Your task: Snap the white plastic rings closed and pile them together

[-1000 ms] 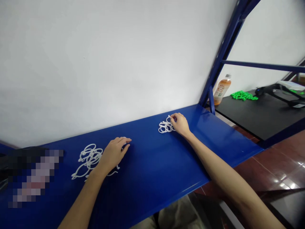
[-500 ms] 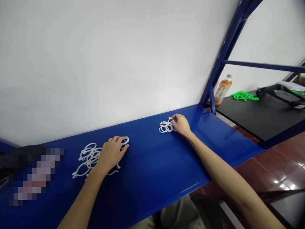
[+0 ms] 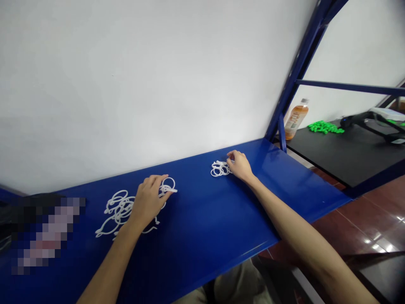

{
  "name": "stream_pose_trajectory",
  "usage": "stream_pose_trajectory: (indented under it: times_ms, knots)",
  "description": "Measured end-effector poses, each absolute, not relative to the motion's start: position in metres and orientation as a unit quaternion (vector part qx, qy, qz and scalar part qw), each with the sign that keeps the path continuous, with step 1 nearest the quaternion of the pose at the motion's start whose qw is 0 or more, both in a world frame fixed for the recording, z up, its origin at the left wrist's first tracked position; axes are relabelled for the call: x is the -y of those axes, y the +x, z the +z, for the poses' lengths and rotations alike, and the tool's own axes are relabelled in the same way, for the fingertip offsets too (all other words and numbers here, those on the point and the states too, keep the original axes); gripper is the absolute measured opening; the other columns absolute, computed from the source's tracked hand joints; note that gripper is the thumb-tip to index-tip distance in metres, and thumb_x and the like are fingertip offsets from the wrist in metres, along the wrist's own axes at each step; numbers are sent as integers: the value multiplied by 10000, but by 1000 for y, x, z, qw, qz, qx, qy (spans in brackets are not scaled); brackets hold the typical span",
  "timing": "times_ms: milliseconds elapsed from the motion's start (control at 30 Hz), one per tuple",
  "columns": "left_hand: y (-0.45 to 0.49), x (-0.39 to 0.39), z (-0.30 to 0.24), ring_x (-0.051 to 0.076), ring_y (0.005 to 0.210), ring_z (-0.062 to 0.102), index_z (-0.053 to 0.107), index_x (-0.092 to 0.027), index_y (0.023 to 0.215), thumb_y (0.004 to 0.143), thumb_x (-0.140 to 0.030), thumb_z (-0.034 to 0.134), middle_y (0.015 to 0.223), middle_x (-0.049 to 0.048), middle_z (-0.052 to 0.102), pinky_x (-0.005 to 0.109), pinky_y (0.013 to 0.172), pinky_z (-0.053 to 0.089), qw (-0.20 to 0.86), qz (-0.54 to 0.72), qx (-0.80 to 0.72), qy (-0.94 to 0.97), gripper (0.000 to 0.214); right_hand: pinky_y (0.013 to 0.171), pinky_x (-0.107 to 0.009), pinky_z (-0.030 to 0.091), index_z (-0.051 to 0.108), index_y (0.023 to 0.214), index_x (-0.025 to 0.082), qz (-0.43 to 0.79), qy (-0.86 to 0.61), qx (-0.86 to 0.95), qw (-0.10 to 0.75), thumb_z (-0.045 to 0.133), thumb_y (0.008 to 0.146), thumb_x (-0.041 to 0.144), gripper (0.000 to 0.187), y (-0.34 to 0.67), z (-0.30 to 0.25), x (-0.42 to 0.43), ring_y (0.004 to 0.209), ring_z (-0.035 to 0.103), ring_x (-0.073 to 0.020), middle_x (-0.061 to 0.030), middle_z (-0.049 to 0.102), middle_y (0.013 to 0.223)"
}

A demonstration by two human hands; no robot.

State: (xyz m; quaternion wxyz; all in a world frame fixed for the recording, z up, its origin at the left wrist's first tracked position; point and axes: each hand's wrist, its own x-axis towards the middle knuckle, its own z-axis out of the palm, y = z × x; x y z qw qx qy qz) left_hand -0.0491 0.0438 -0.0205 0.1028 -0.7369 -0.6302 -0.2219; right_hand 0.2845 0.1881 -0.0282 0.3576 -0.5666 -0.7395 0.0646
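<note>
Over the left pile of thin white plastic rings [image 3: 122, 209], my left hand [image 3: 148, 198] pinches a white ring [image 3: 169, 182] between thumb and fingertips. The ring stands out past the fingertips. Part of this loose, tangled pile is hidden under the palm and wrist; some open ends stick out on its right side. My right hand [image 3: 239, 165] rests at the right edge of a smaller heap of white rings [image 3: 219, 169]. Its thumb and forefinger are curled but slightly apart, with nothing visible between them. The other fingers of that hand are partly hidden.
Both piles lie on a blue table [image 3: 202, 223] against a white wall. A dark bag [image 3: 34, 204] lies at the left. Beyond the blue frame post [image 3: 292, 71], a black table [image 3: 329, 156] bears a bottle [image 3: 296, 120], small green pieces [image 3: 324, 126] and a black device [image 3: 373, 124].
My left hand has raised a ring slightly off its pile, and more of it shows. At the right heap, the ring that stood up at my right fingertips has dropped down.
</note>
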Motion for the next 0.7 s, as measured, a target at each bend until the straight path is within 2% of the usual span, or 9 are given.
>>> stream_pose_trajectory:
  times_ms: [133, 267, 400, 467, 567, 700]
  knots:
    - [-45, -41, -18, 278, 1112, 568, 543, -196, 1285, 900, -364, 578, 1183, 108, 577, 443, 999, 464, 101, -257, 606, -746, 421, 902, -391, 434, 628, 1091, 148, 52, -564, 737, 367, 529, 885, 184, 231, 283, -24, -185, 941, 554, -266, -101, 681, 985]
    - [-41, -38, -16, 256, 1106, 588, 546, -216, 1247, 895, -363, 587, 1203, 85, 563, 408, 989, 488, 87, -270, 608, -741, 384, 945, -454, 420, 606, 1173, 115, -11, -545, 747, 380, 521, 921, 213, 283, 277, -17, -176, 1011, 515, -315, -152, 648, 1059]
    - [-33, -36, -12, 245, 1054, 621, 540, -225, 1221, 892, -396, 592, 1197, 77, 582, 387, 930, 516, 68, -273, 608, -743, 375, 955, -473, 433, 574, 1239, 149, -36, -461, 790, 402, 511, 962, 261, 305, 264, -5, -154, 1053, 504, -320, -143, 630, 1099]
    - [-27, -34, -11, 243, 1022, 634, 534, -219, 1213, 894, -411, 588, 1188, 80, 603, 384, 911, 517, 59, -273, 608, -743, 376, 961, -466, 445, 556, 1252, 161, -1, -401, 819, 411, 510, 981, 287, 302, 254, 0, -135, 1047, 522, -298, -129, 634, 1094]
    - [-18, -31, -10, 248, 976, 652, 536, -222, 1197, 889, -431, 589, 1119, 74, 653, 390, 893, 511, 48, -270, 614, -740, 375, 915, -418, 488, 536, 1240, 197, 112, -302, 861, 393, 543, 987, 341, 291, 235, 4, -103, 977, 583, -244, -86, 648, 1034]
    - [-10, -27, -12, 258, 931, 667, 536, -225, 1224, 873, -428, 600, 997, 51, 697, 391, 866, 508, 43, -255, 618, -742, 411, 821, -382, 513, 536, 1119, 205, 189, -221, 903, 316, 727, 825, 568, 505, 210, -5, -69, 903, 617, -238, -75, 655, 1010]
